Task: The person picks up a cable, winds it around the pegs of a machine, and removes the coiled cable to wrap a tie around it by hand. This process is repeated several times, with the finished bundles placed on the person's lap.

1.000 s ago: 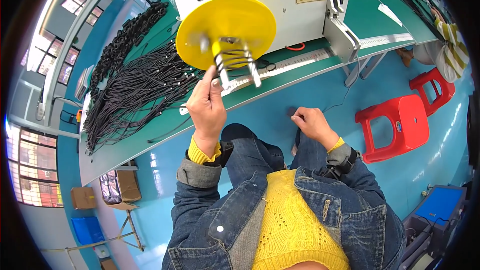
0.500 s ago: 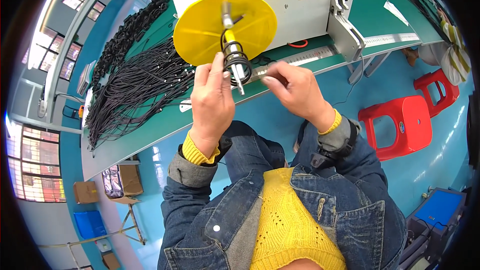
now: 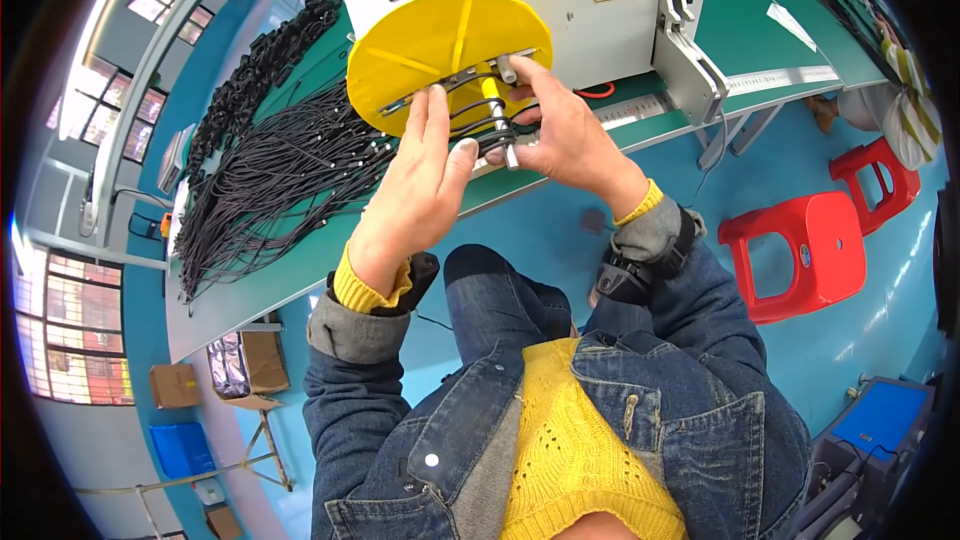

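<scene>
A round yellow disc (image 3: 395,50) stands on the front of a white machine (image 3: 560,35). A slotted metal bar crosses the disc. From it juts a post (image 3: 491,92), yellow then silver, with a second short silver post beside it. Black cable (image 3: 466,127) loops round the longer post. My right hand (image 3: 580,140) is curled about the posts and grips the cable coil between fingers and thumb. My left hand (image 3: 418,170) has its fingers stretched out flat by the disc's lower edge, its thumb at the coil's left side.
Bundles of black cables (image 3: 275,175) cover the green table (image 3: 300,265) on the left. A metal ruler strip (image 3: 775,80) runs along the table at right, past a grey metal bracket (image 3: 692,75). Red stools (image 3: 825,250) stand on the blue floor to the right.
The disc, blurred before, now appears still, its bar tilted. My right hand has come in from the right onto the coil and posts. My left hand has opened out beside the disc.
</scene>
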The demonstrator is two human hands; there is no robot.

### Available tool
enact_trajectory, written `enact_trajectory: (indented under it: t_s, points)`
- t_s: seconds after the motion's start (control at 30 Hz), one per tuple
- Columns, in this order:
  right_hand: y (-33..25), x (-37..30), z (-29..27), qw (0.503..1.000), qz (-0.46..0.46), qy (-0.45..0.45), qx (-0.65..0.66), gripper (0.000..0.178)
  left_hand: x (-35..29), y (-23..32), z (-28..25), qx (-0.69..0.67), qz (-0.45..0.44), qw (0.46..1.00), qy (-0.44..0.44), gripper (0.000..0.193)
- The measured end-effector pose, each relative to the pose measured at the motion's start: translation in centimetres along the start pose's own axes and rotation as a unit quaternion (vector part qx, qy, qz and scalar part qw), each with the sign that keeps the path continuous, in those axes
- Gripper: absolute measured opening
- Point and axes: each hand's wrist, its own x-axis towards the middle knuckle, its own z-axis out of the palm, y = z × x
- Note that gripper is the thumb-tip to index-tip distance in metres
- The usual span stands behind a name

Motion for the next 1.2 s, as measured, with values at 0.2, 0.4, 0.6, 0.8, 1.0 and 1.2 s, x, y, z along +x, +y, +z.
enact_trajectory:
  t_s: [0.2,0.4,0.6,0.8,1.0,1.2]
  points:
    - [-0.1,-0.7,0.9,0.997,0.02,-0.006,0.076,0.071,0.8,0.0,0.4,-0.246,-0.051,0.968,0.0,0.045]
    - [-2.1,-2.4,3.6,0.989,0.039,0.127,0.06,0.044,1.1,1.0,0.2,-0.219,-0.059,0.973,-0.034,0.026]
    - [-2.8,-1.9,2.9,0.995,0.024,0.085,-0.053,0.031,0.8,1.8,0.4,-0.128,-0.044,0.991,0.012,0.02]
    - [-4.4,-6.6,1.0,0.996,0.026,-0.002,-0.089,0.028,-4.2,7.0,-1.2,-0.122,-0.089,0.987,-0.049,0.021]
    - [-1.0,-11.1,2.1,0.963,0.069,-0.236,-0.114,0.025,-9.2,4.8,4.0,-0.388,-0.2,0.848,-0.301,0.035]
    - [0.6,-12.1,3.9,0.968,0.065,-0.243,-0.02,0.022,-9.0,5.3,5.9,-0.806,-0.334,0.417,-0.255,0.047]
